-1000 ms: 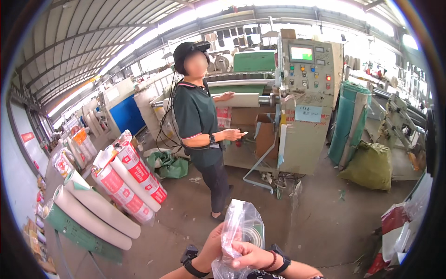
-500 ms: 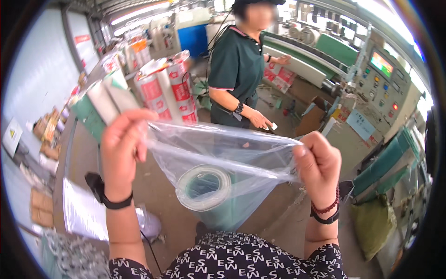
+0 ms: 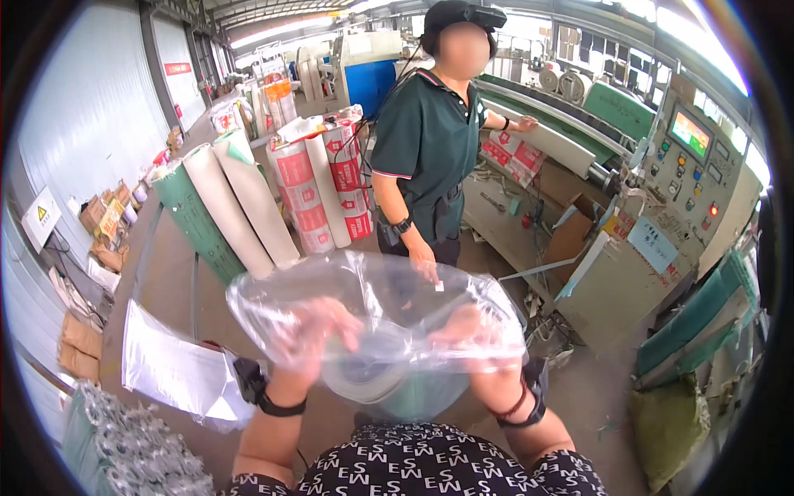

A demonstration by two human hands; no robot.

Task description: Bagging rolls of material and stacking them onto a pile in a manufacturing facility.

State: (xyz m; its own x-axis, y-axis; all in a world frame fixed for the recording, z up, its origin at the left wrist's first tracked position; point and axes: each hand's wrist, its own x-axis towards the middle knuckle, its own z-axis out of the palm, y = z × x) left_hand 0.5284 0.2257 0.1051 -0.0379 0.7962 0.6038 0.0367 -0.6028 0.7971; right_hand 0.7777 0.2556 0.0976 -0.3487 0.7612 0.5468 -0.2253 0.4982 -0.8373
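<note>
A clear plastic bag [image 3: 389, 285] billows out wide in front of me, its film lying across both hands. My left hand [image 3: 318, 331], fingers curled, grips it at the left; glare and motion blur its fingertips. At the right, my right hand [image 3: 475, 335] is closed on bunched film, with the fingers partly veiled by shine. Below the bag, close to my body, a pale green roll [image 3: 364, 384] stands on end and shows through the film. Its lower part is hidden.
A co-worker [image 3: 430, 149] in a dark green shirt stands ahead, one hand on a machine roller. Tall rolls [image 3: 227, 202] and red-and-white wrapped rolls [image 3: 318, 186] stand left of them. A control cabinet [image 3: 653, 215] is at right, with a green sack [image 3: 674, 430] nearer.
Both hands have come down and closer together. The bag, stretched taut between them before, now balloons outward. The view has tilted up, and the co-worker's lower hand has moved down.
</note>
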